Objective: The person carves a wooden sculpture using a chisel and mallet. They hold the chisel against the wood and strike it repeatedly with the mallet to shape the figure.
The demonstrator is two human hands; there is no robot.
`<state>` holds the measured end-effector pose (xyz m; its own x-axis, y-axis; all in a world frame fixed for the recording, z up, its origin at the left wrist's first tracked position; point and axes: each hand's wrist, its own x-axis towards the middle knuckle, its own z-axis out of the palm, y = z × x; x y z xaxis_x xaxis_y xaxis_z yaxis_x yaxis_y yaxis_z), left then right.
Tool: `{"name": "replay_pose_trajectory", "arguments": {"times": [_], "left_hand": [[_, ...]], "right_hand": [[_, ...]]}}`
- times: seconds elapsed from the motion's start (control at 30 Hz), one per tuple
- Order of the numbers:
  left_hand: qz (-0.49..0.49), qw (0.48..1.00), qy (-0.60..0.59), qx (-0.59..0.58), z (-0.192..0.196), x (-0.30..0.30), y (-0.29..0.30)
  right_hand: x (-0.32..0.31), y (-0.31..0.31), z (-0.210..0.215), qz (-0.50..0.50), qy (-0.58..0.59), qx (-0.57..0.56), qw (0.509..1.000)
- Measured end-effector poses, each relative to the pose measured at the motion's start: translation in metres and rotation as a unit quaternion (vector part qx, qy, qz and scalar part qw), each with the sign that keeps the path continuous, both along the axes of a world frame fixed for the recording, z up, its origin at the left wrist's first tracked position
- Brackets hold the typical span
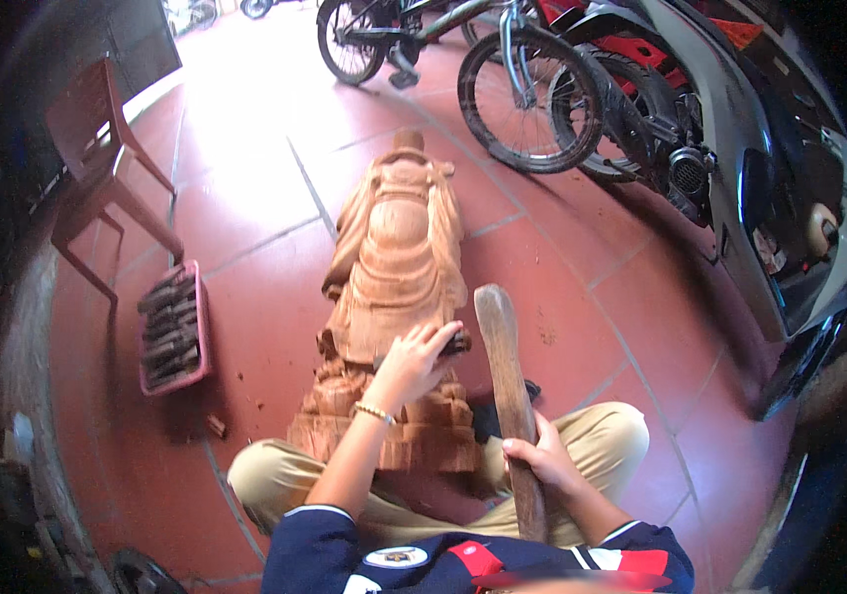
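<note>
A carved wooden statue [392,267] of a robed figure lies on its back on the floor, its base between my crossed legs and its head pointing away. My left hand [416,364], with a beaded bracelet at the wrist, rests over the statue's lower part. Its fingers close round a short dark carving tool [455,344]; only the tool's end shows, and its tip is hidden. In my right hand [545,457] is a long wooden mallet [505,361], gripped near its lower, narrower part. The mallet's thick end points up and away, just right of the statue and apart from it.
Left of the statue, a pink tray [204,342] holds several dark tools. Behind it stands a brown plastic chair [112,178]. A bicycle [527,99] and a motorbike [740,148] stand at the far right. Small wood chips [547,337] are scattered on the red tiled floor [631,297].
</note>
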<state>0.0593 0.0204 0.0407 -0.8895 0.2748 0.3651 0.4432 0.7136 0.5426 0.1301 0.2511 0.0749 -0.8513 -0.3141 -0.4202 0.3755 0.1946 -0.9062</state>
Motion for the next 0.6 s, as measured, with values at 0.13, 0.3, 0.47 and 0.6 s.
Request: {"name": "replay_pose_trajectory", "arguments": {"times": [0.13,0.3,0.47,0.6], "left_hand": [[-0.014,0.999,-0.013,-0.035,-0.009,-0.005,0.002],[-0.011,0.999,-0.030,-0.044,-0.002,-0.004,0.007],[0.006,1.000,-0.002,0.005,0.003,-0.008,0.017],[0.009,0.999,-0.038,-0.004,0.008,-0.005,0.016]], "right_hand": [[-0.002,-0.007,0.022,-0.012,-0.130,-0.131,0.983],[-0.001,-0.006,0.011,0.009,-0.163,-0.158,0.974],[-0.003,-0.011,0.022,-0.076,-0.139,-0.187,0.969],[-0.010,-0.010,0.017,-0.070,-0.069,-0.152,0.984]]}}
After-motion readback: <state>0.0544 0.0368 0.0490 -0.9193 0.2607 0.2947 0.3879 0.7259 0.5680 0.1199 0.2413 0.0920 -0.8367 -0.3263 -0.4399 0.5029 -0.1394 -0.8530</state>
